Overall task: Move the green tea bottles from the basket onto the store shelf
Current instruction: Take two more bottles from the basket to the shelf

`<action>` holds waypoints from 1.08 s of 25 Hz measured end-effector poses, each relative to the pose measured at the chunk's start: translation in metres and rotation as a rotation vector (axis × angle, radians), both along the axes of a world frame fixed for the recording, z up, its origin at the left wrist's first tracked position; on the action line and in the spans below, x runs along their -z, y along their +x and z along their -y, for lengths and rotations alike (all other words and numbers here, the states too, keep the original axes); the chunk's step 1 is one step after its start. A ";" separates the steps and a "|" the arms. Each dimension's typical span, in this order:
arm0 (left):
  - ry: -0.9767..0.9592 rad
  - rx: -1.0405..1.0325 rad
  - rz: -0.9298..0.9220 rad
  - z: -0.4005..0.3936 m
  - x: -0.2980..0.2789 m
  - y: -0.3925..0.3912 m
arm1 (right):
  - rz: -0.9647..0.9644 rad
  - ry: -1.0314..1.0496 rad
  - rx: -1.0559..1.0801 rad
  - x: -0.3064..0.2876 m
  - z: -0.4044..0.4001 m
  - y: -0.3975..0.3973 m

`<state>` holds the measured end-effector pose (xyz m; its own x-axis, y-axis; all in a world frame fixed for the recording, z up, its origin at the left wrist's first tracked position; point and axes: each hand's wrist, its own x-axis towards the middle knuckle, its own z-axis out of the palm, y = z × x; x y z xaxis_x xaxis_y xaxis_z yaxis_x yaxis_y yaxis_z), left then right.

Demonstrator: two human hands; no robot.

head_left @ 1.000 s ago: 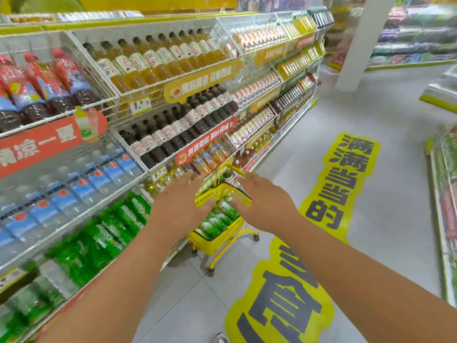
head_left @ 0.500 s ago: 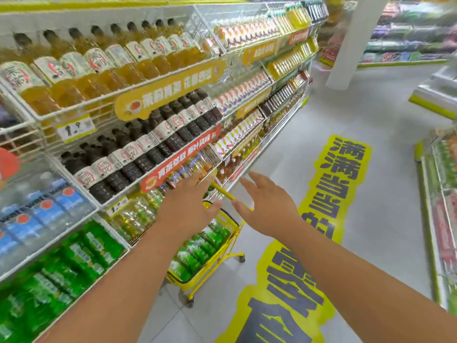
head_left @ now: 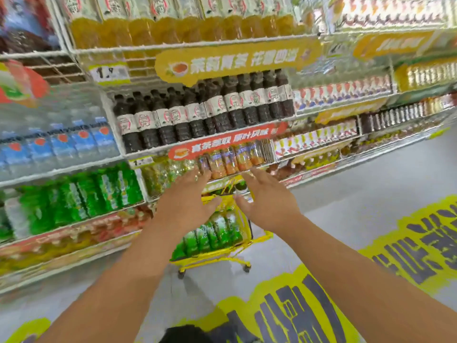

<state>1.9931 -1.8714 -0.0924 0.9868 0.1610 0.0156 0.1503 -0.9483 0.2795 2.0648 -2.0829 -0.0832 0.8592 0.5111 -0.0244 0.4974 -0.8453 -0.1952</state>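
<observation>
Grey store floor (head_left: 346, 219) with a yellow decal (head_left: 309, 305); the shelf (head_left: 138, 154) runs along your left, packed with drink rows. The yellow basket (head_left: 210, 261) stands on wheels just beside the shelf, green tea bottles (head_left: 212, 233) lying inside. Your left hand (head_left: 184, 201) and right hand (head_left: 268, 203) reach out over the basket, fingers spread, palms down, holding nothing. Both hands cover the basket's far end and handle. Whole frame is motion-blurred; labels unreadable. Your arms are cut off at the bottom edge.
</observation>
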 end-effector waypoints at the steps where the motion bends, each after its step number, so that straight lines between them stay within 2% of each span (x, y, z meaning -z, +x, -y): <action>1: -0.006 -0.047 -0.005 -0.004 0.004 -0.003 | -0.014 0.001 -0.036 0.005 -0.006 0.007; 5: 0.061 -0.155 -0.030 -0.023 0.033 -0.012 | -0.086 -0.015 -0.139 0.038 -0.037 0.030; 10: 0.112 -0.216 -0.143 -0.050 0.082 0.004 | -0.149 -0.040 -0.146 0.085 -0.068 0.052; 15: 0.006 -0.261 -0.218 -0.075 0.141 0.034 | -0.212 -0.043 -0.145 0.139 -0.089 0.086; 20: -0.063 -0.337 -0.273 -0.088 0.230 0.060 | -0.308 -0.085 -0.179 0.238 -0.101 0.121; 27: 0.034 -0.301 -0.414 -0.086 0.380 0.079 | -0.355 -0.209 -0.261 0.391 -0.100 0.162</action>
<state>2.0720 -1.7857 -0.4724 0.8214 0.4448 -0.3570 0.5094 -0.8537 0.1083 2.2270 -1.9828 -0.4743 0.6228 0.6618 -0.4173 0.6318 -0.7400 -0.2308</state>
